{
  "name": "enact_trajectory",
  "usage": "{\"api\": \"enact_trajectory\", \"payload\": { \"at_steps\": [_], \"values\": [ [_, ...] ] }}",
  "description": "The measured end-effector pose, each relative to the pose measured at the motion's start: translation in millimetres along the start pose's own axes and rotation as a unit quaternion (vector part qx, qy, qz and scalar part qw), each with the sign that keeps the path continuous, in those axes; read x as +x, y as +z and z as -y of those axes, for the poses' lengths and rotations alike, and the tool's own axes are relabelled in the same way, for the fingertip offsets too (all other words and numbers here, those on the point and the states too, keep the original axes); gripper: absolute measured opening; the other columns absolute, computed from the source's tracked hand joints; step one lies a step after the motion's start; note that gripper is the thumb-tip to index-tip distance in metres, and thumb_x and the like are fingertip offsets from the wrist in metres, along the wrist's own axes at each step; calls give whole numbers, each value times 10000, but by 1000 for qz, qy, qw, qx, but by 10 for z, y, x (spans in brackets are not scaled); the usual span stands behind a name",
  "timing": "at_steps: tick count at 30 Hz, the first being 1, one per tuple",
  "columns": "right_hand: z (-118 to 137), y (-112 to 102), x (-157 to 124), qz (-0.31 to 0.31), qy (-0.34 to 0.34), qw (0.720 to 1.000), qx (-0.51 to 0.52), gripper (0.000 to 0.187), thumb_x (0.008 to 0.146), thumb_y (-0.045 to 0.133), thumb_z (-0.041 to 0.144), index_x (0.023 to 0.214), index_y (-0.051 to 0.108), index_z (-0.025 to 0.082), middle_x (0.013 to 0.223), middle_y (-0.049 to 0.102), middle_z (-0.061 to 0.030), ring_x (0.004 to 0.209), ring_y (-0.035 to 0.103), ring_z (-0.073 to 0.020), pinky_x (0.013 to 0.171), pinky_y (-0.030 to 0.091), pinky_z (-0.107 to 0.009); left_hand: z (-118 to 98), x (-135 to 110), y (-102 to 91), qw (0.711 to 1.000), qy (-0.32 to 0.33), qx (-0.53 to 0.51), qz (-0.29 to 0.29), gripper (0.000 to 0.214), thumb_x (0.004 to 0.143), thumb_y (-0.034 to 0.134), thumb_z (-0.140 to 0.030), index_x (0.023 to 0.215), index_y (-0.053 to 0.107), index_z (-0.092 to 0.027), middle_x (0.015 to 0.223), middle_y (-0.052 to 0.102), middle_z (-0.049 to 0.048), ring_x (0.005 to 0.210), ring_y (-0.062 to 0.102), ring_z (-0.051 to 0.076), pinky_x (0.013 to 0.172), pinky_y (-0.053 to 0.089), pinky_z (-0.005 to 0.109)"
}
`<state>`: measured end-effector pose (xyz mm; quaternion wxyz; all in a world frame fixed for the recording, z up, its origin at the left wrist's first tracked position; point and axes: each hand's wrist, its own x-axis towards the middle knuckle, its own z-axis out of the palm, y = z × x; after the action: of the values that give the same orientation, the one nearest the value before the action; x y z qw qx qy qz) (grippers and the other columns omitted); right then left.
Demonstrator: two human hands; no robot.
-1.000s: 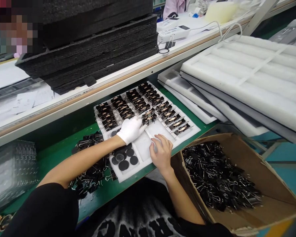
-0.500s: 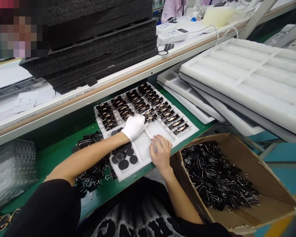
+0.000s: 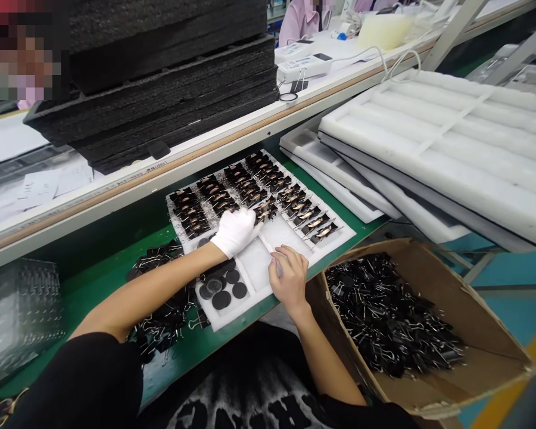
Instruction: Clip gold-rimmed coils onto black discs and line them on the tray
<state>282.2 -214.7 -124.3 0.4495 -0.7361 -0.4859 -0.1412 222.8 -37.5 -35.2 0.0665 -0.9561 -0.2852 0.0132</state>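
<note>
A white foam tray (image 3: 335, 238) lies on the green bench, with rows of black binder clips (image 3: 214, 193) that grip copper-coloured pieces. My left hand (image 3: 235, 232), in a white glove, is closed over the middle of the tray beside the nearest clips. Its fingertips face away, so whatever they hold is hidden. Bare and loosely curved, my right hand (image 3: 289, 277) rests at the tray's near edge. Its fingers are slightly apart with nothing visible in them. Several dark round discs (image 3: 222, 299) sit in the tray's near left compartment, partly below my left wrist.
Loose binder clips (image 3: 161, 322) are heaped left of the tray. A cardboard box (image 3: 486, 345) full of binder clips stands at the right. White foam trays (image 3: 429, 137) are stacked behind it. Black foam sheets (image 3: 170, 89) rise on the shelf. Another person's pink sleeve (image 3: 295, 24) shows beyond.
The whole view has shifted slightly. My hands keep almost the same places over the tray, the left one still closed and the right one still at the edge.
</note>
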Motion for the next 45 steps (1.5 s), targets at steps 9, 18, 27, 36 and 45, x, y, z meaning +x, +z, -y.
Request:
{"api": "enact_trajectory", "payload": {
  "at_steps": [9,18,27,36,45],
  "values": [
    [5,6,11,-1,7,1000,3,176,940,570,123,1019,708,198,1094,758,-106,1138,693,-277,965,435,-426,62,128,44,1000,4,-7,16,495,1046,374,-509,1151,634,-101,1066,683,199,989,684,331,859,428,419],
    [1,11,12,-2,7,1000,5,163,941,573,119,1011,699,193,1088,758,-103,1134,694,-271,963,435,-419,-14,121,54,1000,-17,-14,20,516,1043,363,-505,1200,612,-81,1140,664,240,942,709,342,824,460,422],
    [7,19,11,-4,6,1000,6,193,916,576,100,1016,712,195,1080,758,-98,1133,691,-271,962,433,-419,-56,159,64,998,-39,-15,40,529,1048,340,-525,1225,577,-87,1058,718,213,920,737,328,782,487,376],
    [18,-36,7,41,12,999,-23,175,971,541,155,1026,701,198,1108,763,-102,1160,677,-276,965,426,-436,187,-3,-57,998,-8,-44,53,639,919,536,-705,1197,593,-132,983,742,173,887,746,355,724,491,371],
    [9,215,314,191,17,980,-51,451,932,653,279,1351,603,120,1405,648,-198,1107,570,-381,863,484,-499,288,88,20,991,17,-111,79,479,966,569,-595,1188,617,-174,945,762,98,911,742,268,744,496,311]
  ]
}}
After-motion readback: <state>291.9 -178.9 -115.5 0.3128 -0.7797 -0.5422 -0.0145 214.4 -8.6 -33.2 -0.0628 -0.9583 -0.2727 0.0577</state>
